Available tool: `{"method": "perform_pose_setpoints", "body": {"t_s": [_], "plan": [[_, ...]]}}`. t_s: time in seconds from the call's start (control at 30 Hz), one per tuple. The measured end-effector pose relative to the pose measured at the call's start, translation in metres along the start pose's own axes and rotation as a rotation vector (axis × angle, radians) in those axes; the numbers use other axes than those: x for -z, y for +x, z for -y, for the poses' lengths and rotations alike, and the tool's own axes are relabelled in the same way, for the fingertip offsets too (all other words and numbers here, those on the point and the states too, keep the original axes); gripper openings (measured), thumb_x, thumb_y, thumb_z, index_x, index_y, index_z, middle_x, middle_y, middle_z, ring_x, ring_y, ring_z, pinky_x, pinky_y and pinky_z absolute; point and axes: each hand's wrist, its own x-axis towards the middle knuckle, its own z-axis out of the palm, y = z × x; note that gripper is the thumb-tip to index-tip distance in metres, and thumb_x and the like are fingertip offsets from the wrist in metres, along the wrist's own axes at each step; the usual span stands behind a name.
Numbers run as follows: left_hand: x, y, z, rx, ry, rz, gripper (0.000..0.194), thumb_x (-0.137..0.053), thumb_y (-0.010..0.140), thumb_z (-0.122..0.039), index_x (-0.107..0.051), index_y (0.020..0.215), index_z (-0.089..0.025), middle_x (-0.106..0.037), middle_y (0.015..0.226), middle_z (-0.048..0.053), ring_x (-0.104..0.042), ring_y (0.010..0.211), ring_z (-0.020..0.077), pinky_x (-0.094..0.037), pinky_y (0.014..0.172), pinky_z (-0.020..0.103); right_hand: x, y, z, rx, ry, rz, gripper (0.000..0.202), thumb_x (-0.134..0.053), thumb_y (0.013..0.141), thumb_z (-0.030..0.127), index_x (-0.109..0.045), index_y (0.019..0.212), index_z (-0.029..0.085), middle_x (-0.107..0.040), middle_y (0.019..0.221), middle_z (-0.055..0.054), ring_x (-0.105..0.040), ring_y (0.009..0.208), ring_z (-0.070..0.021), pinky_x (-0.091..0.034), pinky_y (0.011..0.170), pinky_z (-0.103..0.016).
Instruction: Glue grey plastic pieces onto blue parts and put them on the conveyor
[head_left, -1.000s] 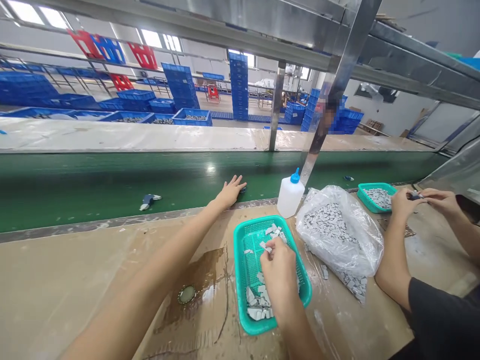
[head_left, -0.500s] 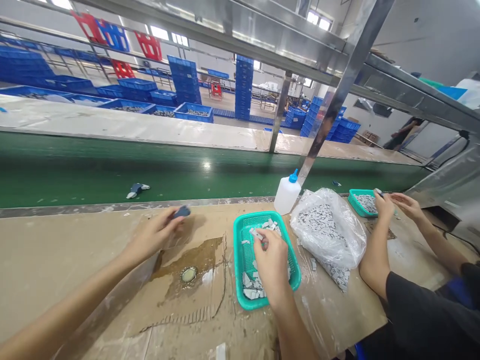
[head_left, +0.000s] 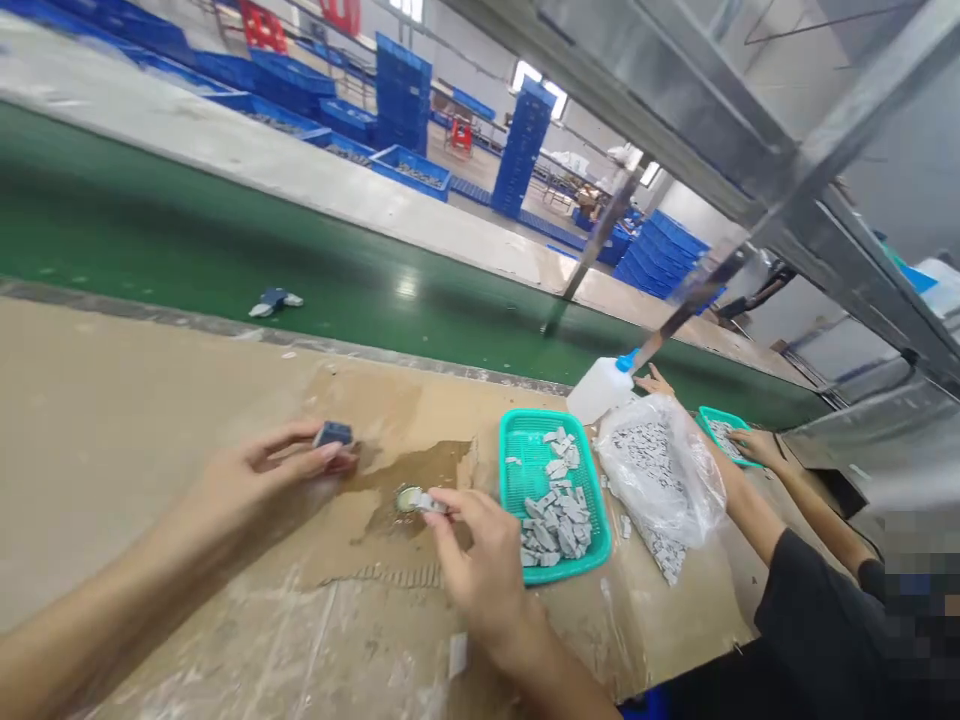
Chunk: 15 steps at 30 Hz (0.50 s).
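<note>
Right hand [head_left: 480, 550] has moved: half a second ago you had it over the green basket [head_left: 525, 485]; now it is left of the basket, at the small round dish [head_left: 407, 498]. Its fingers are clamped on a small gray piece [head_left: 432, 503], which overlaps the dish's right edge in view; cannot tell whether the two touch.

Your left hand [head_left: 289, 458] keeps its fingers clamped on a dark block [head_left: 334, 433], above the table [head_left: 150, 400], to the left of the dish and well apart from the gray piece.

Dish sits on a wet brown patch [head_left: 442, 465] of the table covering. Basket, just beside your right wrist, contains many loose gray pieces [head_left: 559, 525], heaped mostly at the near end. Beyond it: white bottle [head_left: 596, 390] with a blue spout, and a clear bag [head_left: 705, 490] of gray bits.

On the green belt [head_left: 450, 310], a dark-and-white part [head_left: 276, 302] lies near the table edge. Co-worker's hands, together earlier, are now apart: one hand [head_left: 657, 382] behind the bottle, the other [head_left: 756, 446] at a second basket [head_left: 711, 413].
</note>
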Motion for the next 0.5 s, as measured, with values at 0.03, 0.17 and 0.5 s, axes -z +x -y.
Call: {"method": "perform_pose_setpoints", "body": {"t_s": [0.03,0.17,0.5], "plan": [[0.002,0.001,0.003,0.032,-0.091,0.04,0.061,-0.091,0.037,-0.057,-0.072,0.08,-0.019,-0.075,0.076,0.006,-0.069,0.074,0.0229,-0.056,0.067,0.026,-0.002,-0.002,-0.001,-0.016,-0.012,0.014,0.019,-0.057,0.09,0.018,-0.071,0.103,0.021,-0.075,0.094,-0.004,-0.07,0.085,-0.0148,-0.055,0.079,-0.024],[0.01,0.002,0.016,0.101,-0.343,0.211,0.051,-0.095,0.042,-0.041,-0.072,0.079,-0.013,-0.073,0.077,0.006,-0.066,0.074,0.0174,-0.052,0.076,0.026,-0.003,-0.003,-0.005,-0.091,-0.092,0.053,0.018,-0.056,0.093,0.023,-0.071,0.103,0.021,-0.074,0.103,-0.006,-0.069,0.096,-0.0172,-0.054,0.086,-0.029],[0.011,0.004,0.033,-0.014,-0.471,0.345,0.017,-0.079,0.07,-0.017,-0.071,0.084,-0.011,-0.067,0.078,0.004,-0.061,0.072,0.0131,-0.048,0.077,0.029,-0.018,-0.005,-0.024,0.005,-0.38,0.108,0.024,-0.059,0.094,0.03,-0.075,0.107,0.019,-0.077,0.104,-0.006,-0.073,0.091,-0.0196,-0.056,0.084,-0.032]]}}
